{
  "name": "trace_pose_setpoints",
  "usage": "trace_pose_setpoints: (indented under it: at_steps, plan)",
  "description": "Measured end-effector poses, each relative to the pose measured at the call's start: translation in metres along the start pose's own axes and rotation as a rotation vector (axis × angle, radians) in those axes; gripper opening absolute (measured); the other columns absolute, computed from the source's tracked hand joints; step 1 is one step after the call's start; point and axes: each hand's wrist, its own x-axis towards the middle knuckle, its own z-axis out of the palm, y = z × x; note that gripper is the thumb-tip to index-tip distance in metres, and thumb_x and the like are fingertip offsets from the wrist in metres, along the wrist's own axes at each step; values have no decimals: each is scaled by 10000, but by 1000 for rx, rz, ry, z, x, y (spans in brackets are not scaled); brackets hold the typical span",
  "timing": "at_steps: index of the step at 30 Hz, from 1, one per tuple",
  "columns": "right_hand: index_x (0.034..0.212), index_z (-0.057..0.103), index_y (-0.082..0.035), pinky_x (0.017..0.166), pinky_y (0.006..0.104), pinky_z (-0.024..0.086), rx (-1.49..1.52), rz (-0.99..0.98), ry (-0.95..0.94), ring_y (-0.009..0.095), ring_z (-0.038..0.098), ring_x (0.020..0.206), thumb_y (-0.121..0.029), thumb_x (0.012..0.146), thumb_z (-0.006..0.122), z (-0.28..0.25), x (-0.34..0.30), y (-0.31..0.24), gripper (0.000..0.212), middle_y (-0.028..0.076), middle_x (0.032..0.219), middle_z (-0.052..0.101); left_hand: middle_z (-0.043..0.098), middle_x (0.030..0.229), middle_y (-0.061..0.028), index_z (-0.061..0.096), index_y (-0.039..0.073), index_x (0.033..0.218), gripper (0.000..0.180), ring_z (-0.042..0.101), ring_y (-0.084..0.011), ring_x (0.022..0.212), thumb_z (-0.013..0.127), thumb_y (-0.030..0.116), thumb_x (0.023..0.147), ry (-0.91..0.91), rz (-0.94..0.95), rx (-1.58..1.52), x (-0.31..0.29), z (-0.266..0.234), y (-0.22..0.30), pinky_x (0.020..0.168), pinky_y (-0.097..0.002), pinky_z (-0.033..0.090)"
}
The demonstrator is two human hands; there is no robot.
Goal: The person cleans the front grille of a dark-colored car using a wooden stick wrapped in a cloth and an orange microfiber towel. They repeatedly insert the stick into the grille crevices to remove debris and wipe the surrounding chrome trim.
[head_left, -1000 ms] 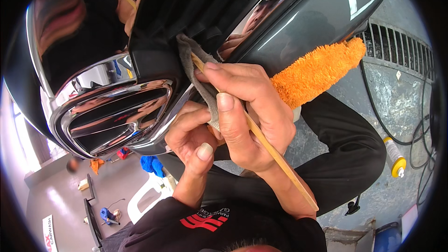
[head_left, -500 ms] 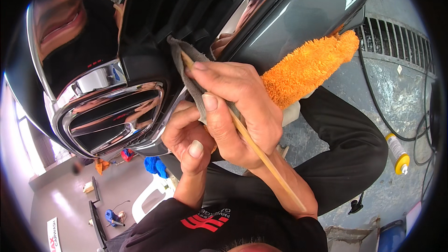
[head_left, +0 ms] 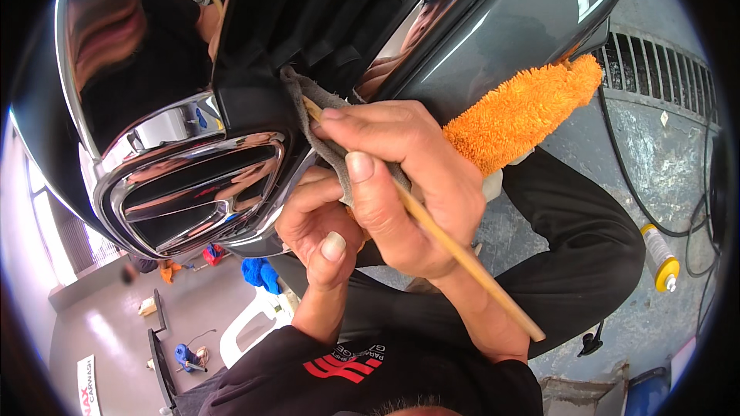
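Observation:
My right hand (head_left: 420, 185) is closed around a light wooden stick (head_left: 470, 262), which slants from upper left down past my wrist. A thin grey cloth (head_left: 324, 139) covers the stick's upper end and lies against the black honeycomb grille (head_left: 324, 23) of a car front. Below it, my left hand (head_left: 316, 223) has curled fingers closed at the cloth's lower edge, thumb raised; the pinch itself is partly hidden. Just left of both hands is the chrome-framed emblem (head_left: 193, 192). A fluffy orange towel (head_left: 524, 115) shows beyond my right hand.
The grey bumper (head_left: 493, 38) extends to the upper right. On the floor at right are a yellow-capped bottle (head_left: 661, 258), a black hose (head_left: 617, 154) and a drain grate (head_left: 655, 62). A white plastic chair (head_left: 258, 320) and a blue cloth (head_left: 260, 273) lie at lower left.
The view has shifted slightly. My right hand and the stick's lower end have moved a little to the right. Both hands keep their hold, and the cloth stays against the grille.

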Motion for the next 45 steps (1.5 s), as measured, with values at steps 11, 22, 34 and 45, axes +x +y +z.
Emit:
trace_pose_setpoints:
  at_steps: [11,22,34,45]
  plan:
    - [1262,707,109,1008,390,572,64,77,34,290,741,1112,-29,1063,589,-1,3,-3,269,257,1200,754,629,1063,-161,660,-104,1273,618,622,-188,808,739,392,914,-39,12,-85,4,3,-1,779,-337,505]
    - [1158,739,110,882,393,585,96,66,152,320,739,983,31,984,671,4,4,-3,203,230,1133,774,629,1068,-158,665,-108,1263,641,612,-194,859,753,408,893,18,11,-77,4,4,-4,829,-345,494]
    - [1126,744,101,857,402,598,-78,-67,49,313,748,969,30,966,656,5,0,-3,196,236,1108,775,645,1112,-159,682,-94,1227,616,617,-234,1033,752,411,881,14,-38,-43,-2,-4,-1,957,-382,484]
    - [1231,700,73,928,407,591,-80,-129,92,308,747,1013,1,1013,592,-2,-3,6,254,232,1120,766,659,1081,-168,675,-103,1184,615,623,-236,1010,769,416,868,70,-4,-67,-2,-2,-7,952,-397,496]
